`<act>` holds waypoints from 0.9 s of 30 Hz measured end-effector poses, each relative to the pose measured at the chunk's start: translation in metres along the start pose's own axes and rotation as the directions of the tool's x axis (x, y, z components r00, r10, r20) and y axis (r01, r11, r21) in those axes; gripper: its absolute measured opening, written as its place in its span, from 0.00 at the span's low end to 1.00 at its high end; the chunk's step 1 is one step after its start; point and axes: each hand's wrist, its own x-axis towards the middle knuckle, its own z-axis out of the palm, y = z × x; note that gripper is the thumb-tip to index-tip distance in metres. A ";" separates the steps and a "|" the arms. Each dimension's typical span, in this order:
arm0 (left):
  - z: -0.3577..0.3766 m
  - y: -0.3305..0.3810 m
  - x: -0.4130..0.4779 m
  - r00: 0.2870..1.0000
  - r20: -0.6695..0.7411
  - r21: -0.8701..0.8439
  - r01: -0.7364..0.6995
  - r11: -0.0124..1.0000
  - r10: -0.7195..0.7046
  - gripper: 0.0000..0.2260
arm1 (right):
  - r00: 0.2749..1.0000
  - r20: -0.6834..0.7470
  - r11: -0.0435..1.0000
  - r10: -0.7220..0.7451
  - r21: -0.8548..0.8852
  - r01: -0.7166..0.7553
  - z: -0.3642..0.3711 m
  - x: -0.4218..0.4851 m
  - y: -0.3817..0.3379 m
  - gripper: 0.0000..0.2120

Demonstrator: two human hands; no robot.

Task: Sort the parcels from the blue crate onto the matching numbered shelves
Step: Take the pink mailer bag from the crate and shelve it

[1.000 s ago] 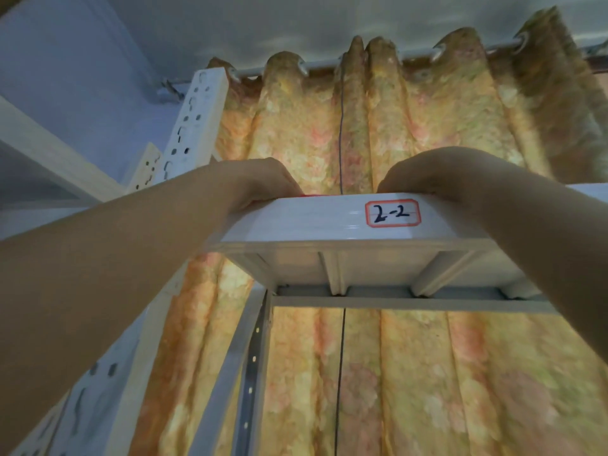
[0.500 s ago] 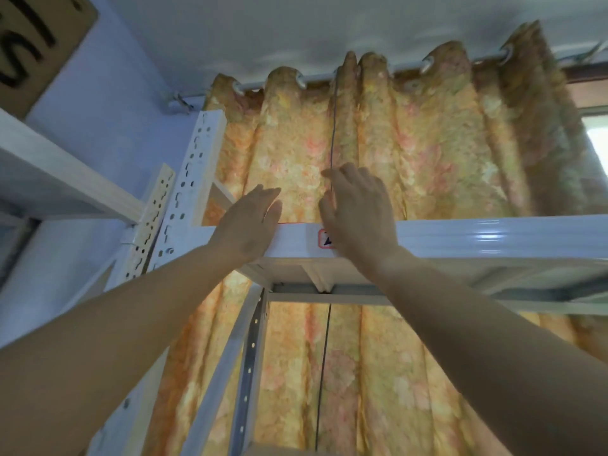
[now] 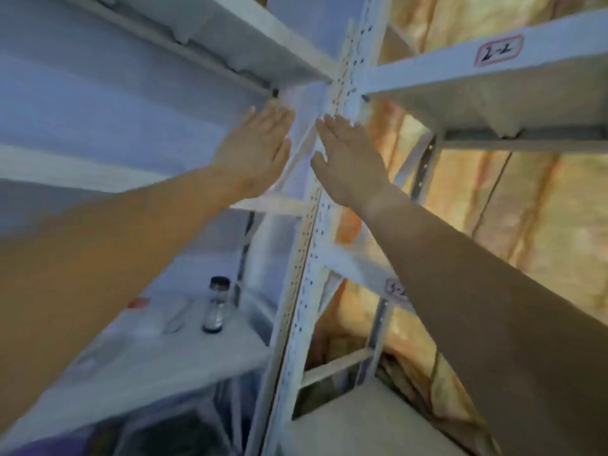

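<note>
Before the rack's perforated upright (image 3: 304, 264): left hand (image 3: 253, 149), right hand (image 3: 350, 159), both flat, empty, flanking it, seemingly free for fetching. Shelf 2-2 (image 3: 444, 65) above right; no parcel or crate visible.

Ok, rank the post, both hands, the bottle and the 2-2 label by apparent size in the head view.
1. The post: spans nearly the whole frame.
2. The left hand and the right hand: alike, not ranked.
3. The bottle and the 2-2 label: too close to rank.
</note>
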 end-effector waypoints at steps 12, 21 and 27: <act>-0.048 -0.085 -0.454 0.517 0.759 0.401 0.107 0.910 -0.395 0.24 | 0.731 0.459 0.778 -0.505 0.610 0.155 0.150 -0.227 -0.285 0.28; -0.127 -0.144 -0.591 0.216 0.807 0.477 0.311 0.822 -0.550 0.24 | 0.616 0.547 0.698 -0.567 0.716 0.005 0.154 -0.298 -0.435 0.26; -0.135 -0.199 -0.684 0.122 0.860 0.459 0.242 0.855 -0.496 0.25 | 0.462 0.728 0.713 -0.506 0.655 -0.250 0.201 -0.390 -0.486 0.26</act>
